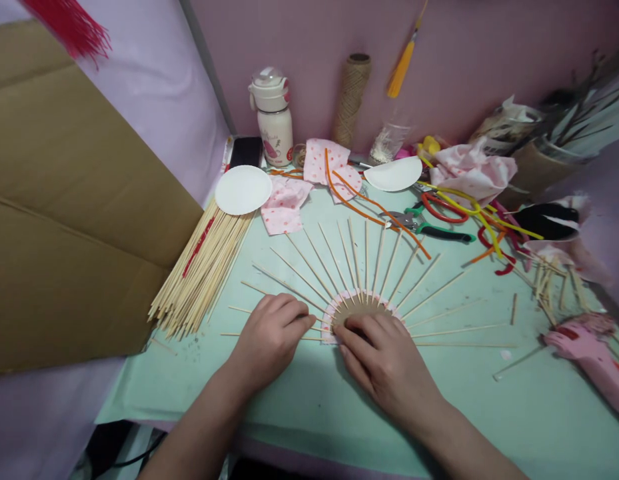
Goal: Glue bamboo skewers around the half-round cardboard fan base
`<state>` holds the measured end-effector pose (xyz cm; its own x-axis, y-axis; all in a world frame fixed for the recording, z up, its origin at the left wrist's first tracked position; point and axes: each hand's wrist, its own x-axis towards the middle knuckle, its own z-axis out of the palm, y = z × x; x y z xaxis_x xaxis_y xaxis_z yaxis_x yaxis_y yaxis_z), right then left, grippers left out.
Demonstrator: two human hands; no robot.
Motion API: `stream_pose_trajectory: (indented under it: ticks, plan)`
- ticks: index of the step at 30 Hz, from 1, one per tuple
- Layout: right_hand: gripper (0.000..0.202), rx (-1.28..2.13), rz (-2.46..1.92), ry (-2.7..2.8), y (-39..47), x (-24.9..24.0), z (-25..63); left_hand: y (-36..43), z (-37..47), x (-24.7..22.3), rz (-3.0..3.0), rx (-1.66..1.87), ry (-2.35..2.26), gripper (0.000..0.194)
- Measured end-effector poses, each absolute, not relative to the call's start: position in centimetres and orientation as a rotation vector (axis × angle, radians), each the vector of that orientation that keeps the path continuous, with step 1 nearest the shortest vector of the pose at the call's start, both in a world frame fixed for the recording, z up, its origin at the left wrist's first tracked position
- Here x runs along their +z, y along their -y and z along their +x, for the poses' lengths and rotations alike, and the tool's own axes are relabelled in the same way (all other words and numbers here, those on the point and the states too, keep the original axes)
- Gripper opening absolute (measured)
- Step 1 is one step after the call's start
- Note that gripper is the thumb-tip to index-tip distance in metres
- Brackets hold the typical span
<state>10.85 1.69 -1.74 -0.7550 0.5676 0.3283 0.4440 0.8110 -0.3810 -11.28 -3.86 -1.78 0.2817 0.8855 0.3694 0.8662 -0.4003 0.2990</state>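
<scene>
A fan of thin bamboo sticks [366,257] spreads from a brown cardboard half-disc [353,309] edged with pink dotted fabric [329,313], lying flat on the table. My left hand [275,333] is closed at the fan's left side, thumb and forefinger pinching one of the lower sticks close to the half-disc. On the half-disc's lower right part rests my right hand [382,353], its fingers bent and pressing down on the cardboard. That hand hides the inner ends of the right-hand sticks.
Left stands a large cardboard panel [79,213] beside a thick bundle of sticks [209,273]. White paper discs [243,190], pliers [439,232] and orange strips [359,193] lie behind the fan. A pink glue gun [584,347] is at right; a bottle [274,127] stands at back.
</scene>
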Motion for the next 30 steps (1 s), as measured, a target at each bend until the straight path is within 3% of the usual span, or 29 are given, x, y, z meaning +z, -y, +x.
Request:
stream_pose_trajectory:
  ticks: [30]
  plan:
    - [0.021, 0.340, -0.755, 2.575, -1.61, -1.76, 10.74, 3.91, -10.54, -1.60, 2.499, 0.800, -1.661, 0.021]
